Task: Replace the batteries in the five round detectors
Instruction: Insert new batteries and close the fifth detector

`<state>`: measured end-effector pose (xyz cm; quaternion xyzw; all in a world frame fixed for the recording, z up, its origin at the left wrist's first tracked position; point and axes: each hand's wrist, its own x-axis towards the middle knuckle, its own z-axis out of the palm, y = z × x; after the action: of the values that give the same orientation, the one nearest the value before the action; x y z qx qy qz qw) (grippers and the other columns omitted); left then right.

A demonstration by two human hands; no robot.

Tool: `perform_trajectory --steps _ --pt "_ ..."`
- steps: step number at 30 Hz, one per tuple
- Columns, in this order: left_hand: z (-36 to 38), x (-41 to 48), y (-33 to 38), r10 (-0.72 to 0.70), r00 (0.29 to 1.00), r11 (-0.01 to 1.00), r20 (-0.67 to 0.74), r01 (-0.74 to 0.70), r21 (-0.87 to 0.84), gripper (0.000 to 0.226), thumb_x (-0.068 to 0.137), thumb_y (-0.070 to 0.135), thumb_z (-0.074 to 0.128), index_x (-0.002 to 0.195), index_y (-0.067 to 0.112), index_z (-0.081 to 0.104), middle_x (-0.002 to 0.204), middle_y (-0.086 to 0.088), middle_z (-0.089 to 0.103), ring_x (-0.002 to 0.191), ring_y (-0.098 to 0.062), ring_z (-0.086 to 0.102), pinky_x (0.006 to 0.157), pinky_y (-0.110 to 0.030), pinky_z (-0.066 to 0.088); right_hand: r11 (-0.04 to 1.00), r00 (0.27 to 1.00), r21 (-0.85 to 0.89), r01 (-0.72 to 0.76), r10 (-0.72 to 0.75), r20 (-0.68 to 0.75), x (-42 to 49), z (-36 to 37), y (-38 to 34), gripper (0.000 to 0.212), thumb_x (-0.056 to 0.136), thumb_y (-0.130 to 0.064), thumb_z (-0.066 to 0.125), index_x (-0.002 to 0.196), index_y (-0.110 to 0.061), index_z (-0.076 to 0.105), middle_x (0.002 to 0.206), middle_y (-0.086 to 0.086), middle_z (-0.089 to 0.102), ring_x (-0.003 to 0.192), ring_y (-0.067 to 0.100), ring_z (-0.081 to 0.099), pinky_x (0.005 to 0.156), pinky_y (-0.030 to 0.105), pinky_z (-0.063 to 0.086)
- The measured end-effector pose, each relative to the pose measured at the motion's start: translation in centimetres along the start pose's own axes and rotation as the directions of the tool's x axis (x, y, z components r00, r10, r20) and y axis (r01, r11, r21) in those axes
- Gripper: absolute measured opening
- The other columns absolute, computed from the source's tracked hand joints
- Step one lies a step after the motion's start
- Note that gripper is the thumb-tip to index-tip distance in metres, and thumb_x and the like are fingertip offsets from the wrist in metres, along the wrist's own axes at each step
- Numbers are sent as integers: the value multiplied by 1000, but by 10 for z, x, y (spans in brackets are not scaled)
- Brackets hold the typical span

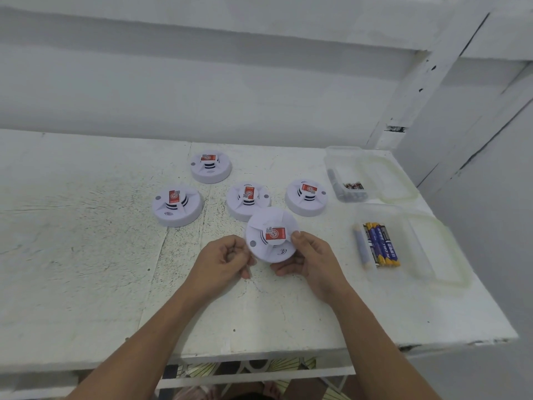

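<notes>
A white round detector (271, 226) with a red label is held tilted above the table, between both hands. My left hand (223, 259) grips its left rim. My right hand (310, 259) holds its right side, thumb by the label. Other detectors lie on the table: one at the back (211, 167), one on the left (177, 205), one in the middle (247, 200), one on the right (306, 197). A clear box (403, 243) holds blue and yellow batteries (382, 245). A second clear box (344, 174) holds dark batteries (353, 186).
The white table (86, 255) has its front edge just below my forearms and its right edge past the boxes. Each box has its clear lid (450, 255) beside it. A white wall rises behind the table, with a corner post (409, 96) at the right.
</notes>
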<state>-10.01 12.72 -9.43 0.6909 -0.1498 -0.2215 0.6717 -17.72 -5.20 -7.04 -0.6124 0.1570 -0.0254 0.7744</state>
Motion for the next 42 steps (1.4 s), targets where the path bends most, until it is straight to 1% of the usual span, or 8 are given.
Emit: perform_trajectory --steps 4,12,15,19,23,27,33,42 --pt "1 0 0 8 1000 1000 18 -7 -13 23 75 5 47 86 2 67 77 -13 67 58 -27 58 69 -43 49 1000 1000 0 7 -7 2 0 -1 1 43 90 -36 51 107 2 63 90 25 70 73 36 68 62 34 58" --pt "0 -2 4 14 999 1000 32 -13 -28 26 79 31 63 86 7 70 77 -14 69 58 -27 59 71 -47 51 999 1000 -28 23 -24 -18 -1 0 1 37 94 -31 49 107 0 64 92 24 70 75 38 68 63 35 59" --pt "2 -3 6 10 1000 1000 17 -10 -29 26 81 27 63 88 3 68 76 -14 68 57 -26 59 71 -47 51 999 999 -33 25 -26 -20 -2 1 1 36 95 -31 49 107 -1 64 91 23 71 75 38 68 63 35 59" --pt "2 -3 6 12 1000 1000 11 -12 -25 15 88 17 63 88 3 68 75 -14 68 57 -26 59 69 -44 51 999 999 -29 27 -27 -18 -2 1 1 38 93 -33 50 107 -1 64 91 23 71 74 37 68 63 35 59" --pt "2 -4 7 3 1000 1000 12 -3 -19 22 84 24 63 89 3 68 75 -14 68 58 -26 59 68 -40 51 998 999 -48 36 -37 -19 -3 0 1 34 97 -28 47 107 -1 65 92 23 71 75 37 68 63 35 59" --pt "3 -5 9 15 1000 1000 6 -15 12 14 92 12 58 90 2 68 74 -12 69 58 -25 60 70 -42 52 998 999 -55 38 -39 -20 -3 1 1 35 97 -28 47 107 0 64 92 23 71 75 38 68 65 37 59" --pt "3 -3 7 7 1000 1000 5 -7 -9 21 82 27 61 85 9 70 74 -13 68 58 -26 60 70 -44 51 998 999 -52 41 -42 -22 -3 2 1 36 94 -32 49 105 -2 65 90 23 71 74 38 68 63 36 59" --pt "4 -3 8 12 1000 1000 6 -12 -8 27 81 30 61 88 5 69 73 -12 68 58 -24 60 75 -49 53 997 998 -55 48 -49 -25 -2 2 2 36 93 -33 49 104 -3 65 90 22 71 74 37 68 62 35 58"
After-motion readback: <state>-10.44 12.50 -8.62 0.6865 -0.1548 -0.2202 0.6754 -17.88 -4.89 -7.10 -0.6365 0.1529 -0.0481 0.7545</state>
